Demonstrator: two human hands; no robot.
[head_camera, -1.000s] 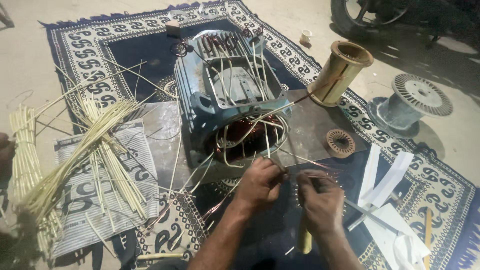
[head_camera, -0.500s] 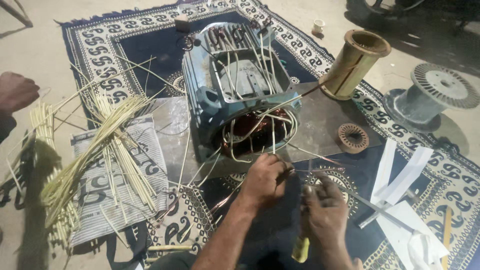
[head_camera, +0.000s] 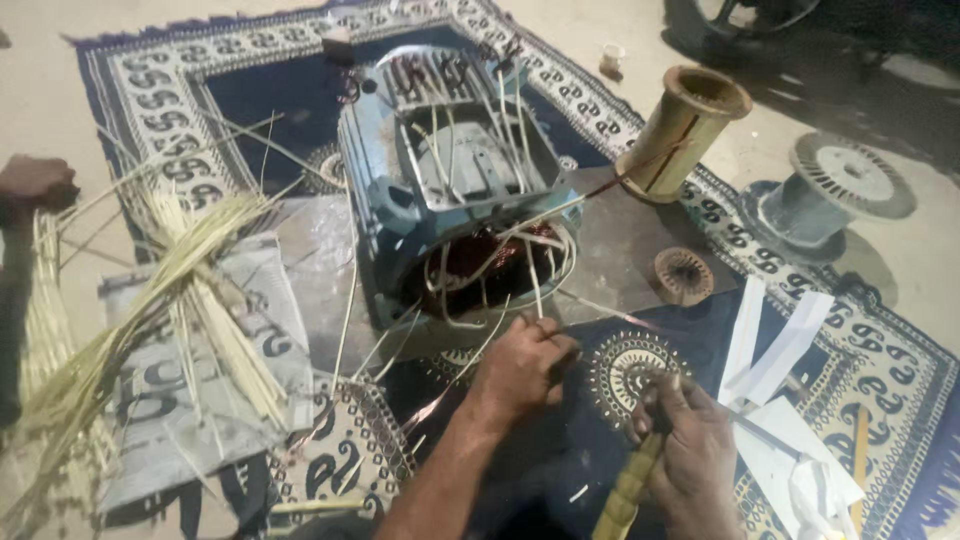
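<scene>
A patterned blue-and-white rug lies on a pale, dusty floor, dim at the upper right. At the far left another person's hand rests by a bundle of straw-coloured sticks, which fan across a grey printed sack; more sticks lie loose on the rug.

In the middle sits a blue motor housing on its side, open end toward the camera; inside it show reddish copper windings with pale sleeved leads looping out of the mouth (a few sticks poke through the top slots as well). A thin copper wire runs out from the housing's mouth to the right.

Just below the mouth the left hand is curled, fingers pressed together on the wire; the right hand, lower and to the right, is closed around a yellowish stick, pinching it.

Further right: a brass-coloured spool stands tilted; a small round core lies on the rug; white paper strips lie beside it; a grey empty reel sits on the floor.
</scene>
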